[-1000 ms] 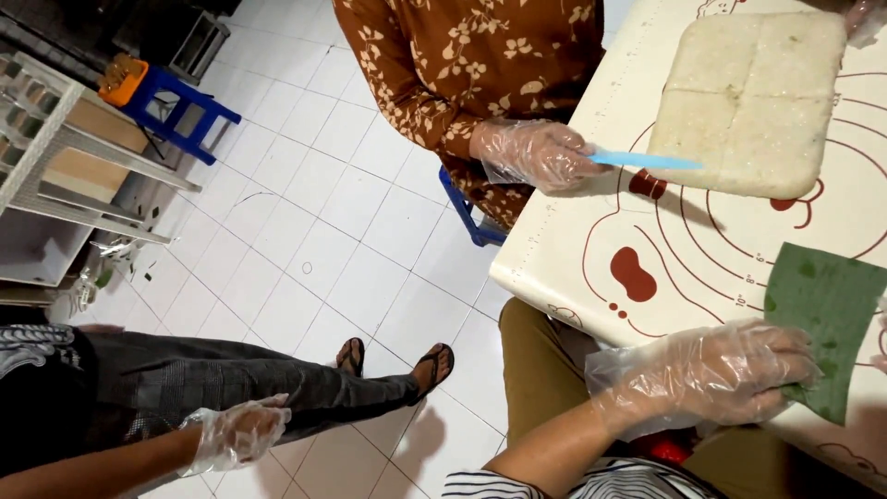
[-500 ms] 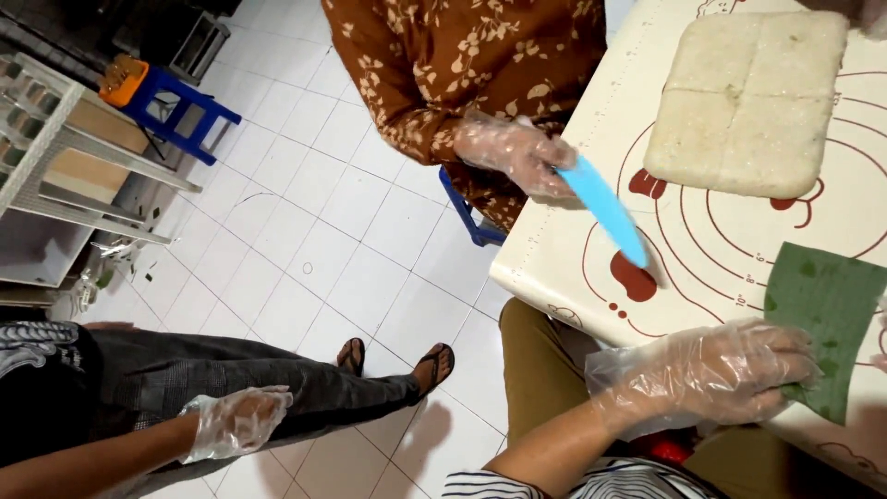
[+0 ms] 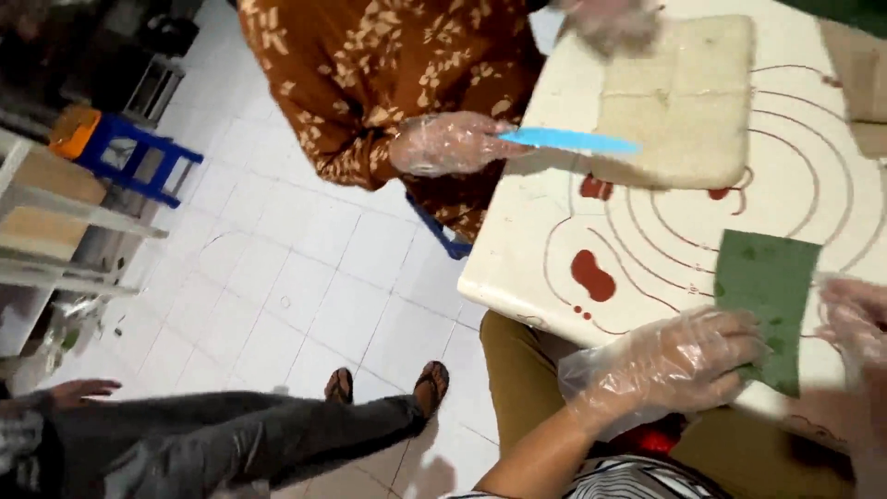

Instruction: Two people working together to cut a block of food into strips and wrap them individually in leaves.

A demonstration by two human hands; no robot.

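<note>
Right hand blurred and cut by the frame edge; whether it grips anything cannot be told. Left hand, in a clear glove, lies flat with fingers spread on the lower left corner of the green leaf piece, holding nothing. Leaf lies near the desk edge closest to the wearer, long axis running away from them. Across the desk, a co-worker's gloved hand holds a blue knife pointing at the pale slab. Bare desk between leaf and slab.
</note>
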